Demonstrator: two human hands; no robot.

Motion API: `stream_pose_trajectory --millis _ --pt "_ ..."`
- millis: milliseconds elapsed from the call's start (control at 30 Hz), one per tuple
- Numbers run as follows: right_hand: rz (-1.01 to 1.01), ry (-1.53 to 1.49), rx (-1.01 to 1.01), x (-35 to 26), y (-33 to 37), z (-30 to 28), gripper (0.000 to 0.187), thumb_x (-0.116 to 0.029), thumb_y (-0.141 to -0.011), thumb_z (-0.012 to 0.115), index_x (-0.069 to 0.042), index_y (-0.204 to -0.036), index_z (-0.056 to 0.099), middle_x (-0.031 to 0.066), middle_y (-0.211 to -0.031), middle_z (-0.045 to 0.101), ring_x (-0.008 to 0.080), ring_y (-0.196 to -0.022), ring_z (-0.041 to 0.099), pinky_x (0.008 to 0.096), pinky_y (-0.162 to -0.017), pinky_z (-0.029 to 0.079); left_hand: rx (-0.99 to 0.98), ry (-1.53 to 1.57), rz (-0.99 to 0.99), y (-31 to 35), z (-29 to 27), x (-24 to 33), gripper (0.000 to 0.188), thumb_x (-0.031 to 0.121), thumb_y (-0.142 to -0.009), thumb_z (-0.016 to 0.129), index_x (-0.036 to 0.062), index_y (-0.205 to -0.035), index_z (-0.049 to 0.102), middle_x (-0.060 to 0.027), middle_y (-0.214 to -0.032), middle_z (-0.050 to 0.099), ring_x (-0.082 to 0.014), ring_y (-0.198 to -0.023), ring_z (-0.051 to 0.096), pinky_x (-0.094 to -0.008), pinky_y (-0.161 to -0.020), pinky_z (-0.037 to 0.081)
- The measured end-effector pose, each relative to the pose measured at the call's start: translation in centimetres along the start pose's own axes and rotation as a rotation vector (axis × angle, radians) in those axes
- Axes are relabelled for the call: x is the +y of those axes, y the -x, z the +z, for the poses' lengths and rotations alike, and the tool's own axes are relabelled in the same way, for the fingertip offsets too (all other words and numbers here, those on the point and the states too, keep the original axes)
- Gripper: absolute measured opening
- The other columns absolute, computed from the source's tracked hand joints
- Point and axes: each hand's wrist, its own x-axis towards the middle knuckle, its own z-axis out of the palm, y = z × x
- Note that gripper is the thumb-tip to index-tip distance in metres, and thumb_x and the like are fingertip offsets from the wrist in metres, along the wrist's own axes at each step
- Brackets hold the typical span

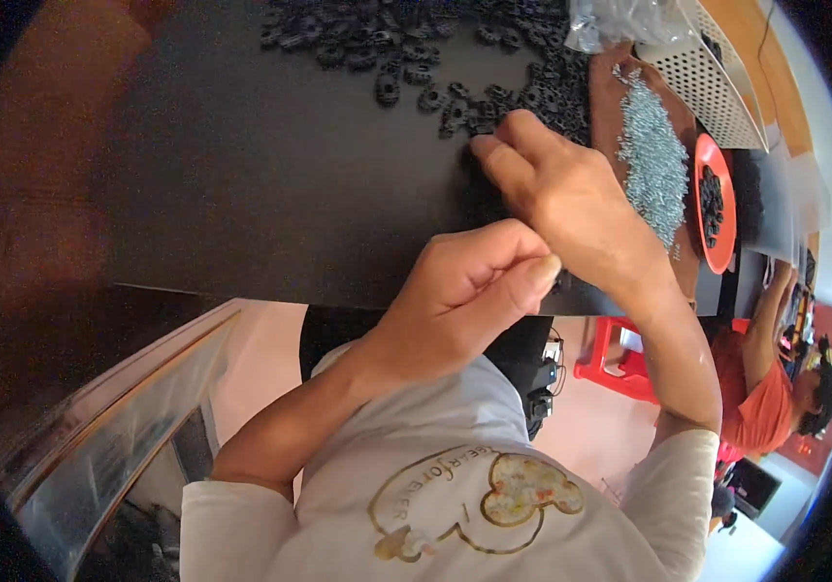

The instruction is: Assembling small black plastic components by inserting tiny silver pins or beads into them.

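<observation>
My left hand is curled into a fist at the near edge of the black table, thumb pressed against the forefinger. Whatever is pinched there is hidden. My right hand lies just beyond it, almost touching it, fingers bent down together. Its fingertips rest on the tabletop at the edge of a pile of small black plastic parts. What is under its palm is not visible. A heap of small silver screws lies on a brown board right of the right hand.
A red dish holding black parts sits beyond the screws. A white perforated tray and a clear plastic bag are at the far right. A co-worker in an orange shirt sits to the right, near a red stool.
</observation>
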Motion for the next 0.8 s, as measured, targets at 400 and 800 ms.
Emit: stream_pose_trajectory --millis 400,800 --pt "0.081 -0.396 0.21 0.7 1.9 0.4 0.015 -0.002 -0.075 0.063 -0.001 -0.086 0.053 0.0149 -0.081 0.05 0.0355 -0.068 0.058 0.0441 -0.059 0.049 0.046 -0.022 0.015 0.0 0.2 0.0 0.017 0.016 -0.098 0.05 0.0014 -0.097 0.058 -0.0021 -0.077 0.061 -0.0054 -0.062 0.052 -0.022 -0.058 0.047" --pt "0.629 -1.461 0.354 -1.7 6.9 -2.9 0.005 -0.002 -0.089 0.065 -0.001 -0.094 0.063 0.0017 -0.077 0.066 0.0016 -0.057 0.054 0.0164 -0.049 0.043 0.194 0.185 0.051 -0.9 0.5 -0.7 0.025 0.027 -0.099 0.053 0.0033 -0.105 0.057 -0.0077 -0.073 0.059 -0.0128 -0.056 0.052 -0.0245 -0.049 0.041"
